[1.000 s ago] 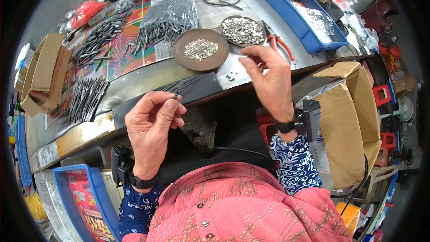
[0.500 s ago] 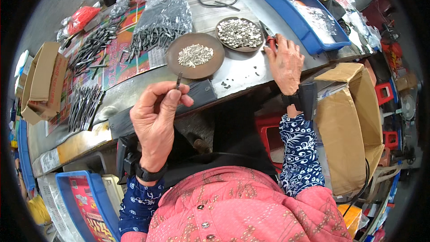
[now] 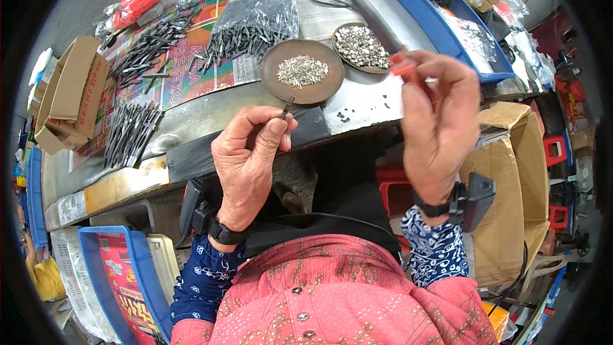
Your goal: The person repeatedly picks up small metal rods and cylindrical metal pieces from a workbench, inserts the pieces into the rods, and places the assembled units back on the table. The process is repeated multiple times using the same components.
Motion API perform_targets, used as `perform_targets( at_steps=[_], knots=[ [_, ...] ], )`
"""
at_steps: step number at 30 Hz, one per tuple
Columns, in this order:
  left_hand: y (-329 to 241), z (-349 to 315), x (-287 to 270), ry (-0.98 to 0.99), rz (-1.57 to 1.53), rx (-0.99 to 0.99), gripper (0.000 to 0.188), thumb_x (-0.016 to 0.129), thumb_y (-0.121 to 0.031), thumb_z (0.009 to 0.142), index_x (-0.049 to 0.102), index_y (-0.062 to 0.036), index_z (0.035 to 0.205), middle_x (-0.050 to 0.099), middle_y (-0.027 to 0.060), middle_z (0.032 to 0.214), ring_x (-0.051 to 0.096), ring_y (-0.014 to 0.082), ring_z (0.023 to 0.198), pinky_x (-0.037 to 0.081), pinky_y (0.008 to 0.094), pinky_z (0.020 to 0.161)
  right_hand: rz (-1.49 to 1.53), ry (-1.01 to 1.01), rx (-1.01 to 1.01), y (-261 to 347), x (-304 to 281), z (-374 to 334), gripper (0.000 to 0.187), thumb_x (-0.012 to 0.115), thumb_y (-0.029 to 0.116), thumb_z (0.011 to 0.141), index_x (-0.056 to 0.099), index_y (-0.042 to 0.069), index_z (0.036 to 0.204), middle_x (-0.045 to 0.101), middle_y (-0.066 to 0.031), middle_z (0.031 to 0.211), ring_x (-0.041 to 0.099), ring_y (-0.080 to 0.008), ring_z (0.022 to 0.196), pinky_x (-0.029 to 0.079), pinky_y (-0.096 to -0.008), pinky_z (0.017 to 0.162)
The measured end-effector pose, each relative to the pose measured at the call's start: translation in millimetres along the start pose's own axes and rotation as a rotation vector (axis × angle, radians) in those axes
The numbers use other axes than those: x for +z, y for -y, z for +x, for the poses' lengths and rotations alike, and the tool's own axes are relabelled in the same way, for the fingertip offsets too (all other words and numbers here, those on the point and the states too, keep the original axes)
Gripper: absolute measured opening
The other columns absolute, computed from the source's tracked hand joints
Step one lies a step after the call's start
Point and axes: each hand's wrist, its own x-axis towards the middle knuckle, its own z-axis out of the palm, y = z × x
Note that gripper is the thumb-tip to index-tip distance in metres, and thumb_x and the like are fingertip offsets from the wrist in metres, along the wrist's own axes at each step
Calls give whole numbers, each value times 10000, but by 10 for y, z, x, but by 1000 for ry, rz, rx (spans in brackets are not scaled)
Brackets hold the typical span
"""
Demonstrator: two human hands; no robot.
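Observation:
My left hand [image 3: 252, 163] is closed in a pinch on a small dark rod [image 3: 288, 106], which points up between thumb and fingertips near the table's front edge. A brown dish of small silvery pins [image 3: 303, 71] sits just beyond it. My right hand [image 3: 440, 121], raised and smeared by motion, grips a red-handled tool [image 3: 403, 66]. The tool's long dark front part [image 3: 371, 16] points up and away; blur hides its exact kind. Beside that tool is a smaller brown dish of round silvery pieces [image 3: 362, 46].
Dark rods [image 3: 133, 134] lie in a bundle at left, with another heap [image 3: 150, 51] behind. A clear bag [image 3: 258, 9] holds more. A cardboard box [image 3: 73, 99] stands far left, a blue tray [image 3: 421, 16] back right. A big open carton [image 3: 504, 198] is beside my right arm.
My right hand has lifted the red-handled tool off the table and moved nearer to me. My left hand still pinches the small rod, now slightly further right in view.

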Motion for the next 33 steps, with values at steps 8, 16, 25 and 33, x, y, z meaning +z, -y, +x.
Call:
perform_targets(
  at_steps=[8, 16, 25, 33],
  knots=[
    [-5, -11, 0, 3, 71, -7, 128, 602, -116, 941, 600, 11, 962, 639, 82, 831, 512, 88, 653, 429, 220, 620, -232, 323, -234, 278, 82, 124, 167, 663, 49, 777, 604, -7, 923, 613, -161, 942, 604, -286, 869, 508, -366, 771],
    [28, -10, 10, -19, 27, 10, 102, 638, -85, 916, 630, 8, 957, 665, 49, 813, 528, 55, 635, 426, 180, 577, -394, 444, -274, 305, 113, 108, 158, 701, 68, 757, 632, 9, 887, 612, -148, 937, 621, -304, 836, 525, -368, 710],
    [36, -23, -8, 10, 83, 9, 108, 619, -97, 928, 611, 6, 959, 649, 68, 823, 512, 74, 647, 425, 207, 603, -338, 434, -221, 243, 143, 17, 188, 692, 38, 739, 603, 9, 902, 593, -134, 889, 588, -326, 796, 508, -384, 686],
    [-135, -40, 9, -3, 29, -5, 116, 607, -64, 931, 608, 32, 996, 661, 69, 837, 544, 67, 661, 437, 183, 601, -662, 152, -111, -105, -269, 140, 160, 670, 111, 834, 601, -28, 871, 604, -167, 865, 580, -336, 802, 467, -387, 697]
  ],
)
